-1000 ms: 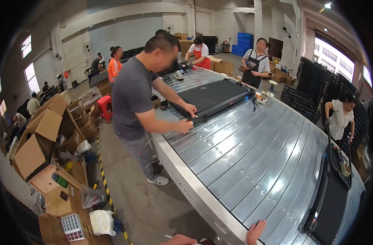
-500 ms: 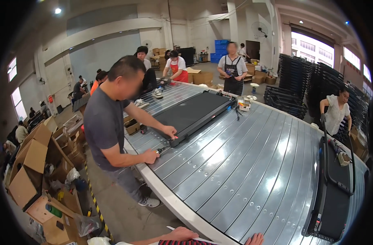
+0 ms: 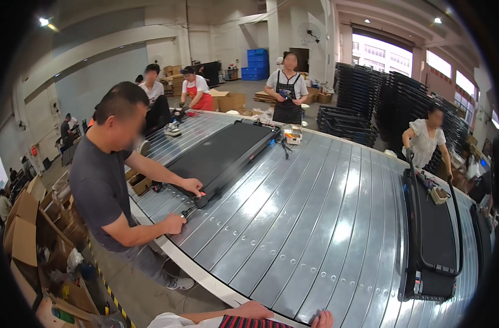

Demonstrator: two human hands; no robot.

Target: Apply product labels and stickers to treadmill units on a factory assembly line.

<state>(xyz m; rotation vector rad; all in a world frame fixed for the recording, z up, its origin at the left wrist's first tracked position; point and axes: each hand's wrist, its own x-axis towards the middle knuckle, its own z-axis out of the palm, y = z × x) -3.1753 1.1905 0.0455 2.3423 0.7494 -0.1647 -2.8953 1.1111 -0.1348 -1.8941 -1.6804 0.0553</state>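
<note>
My left hand (image 3: 253,310) lies low in the picture at the table's near edge, beside a red-and-black striped cloth; its fingers cannot be made out. To its right, my right hand (image 3: 322,319) rests on the metal-slatted tabletop (image 3: 293,218) with fingers stretched out, holding nothing. Far from both hands, a dark treadmill deck (image 3: 216,150) lies at the left, where a co-worker in a grey shirt (image 3: 110,164) grips a tool at its near corner. Toward the right end lies another black treadmill (image 3: 432,235) with a raised handle frame.
Two co-workers (image 3: 286,90) (image 3: 427,136) stand across the table, the right one holding the handle frame. A small parts box (image 3: 292,134) sits by the far edge. Stacked black frames (image 3: 359,93) rise behind. Open cardboard boxes (image 3: 28,218) crowd the floor at left.
The view has swung right, so the scene sits further left. My right hand stays on the tabletop edge, and my left hand remains near the edge. The grey-shirted co-worker still works at the deck corner.
</note>
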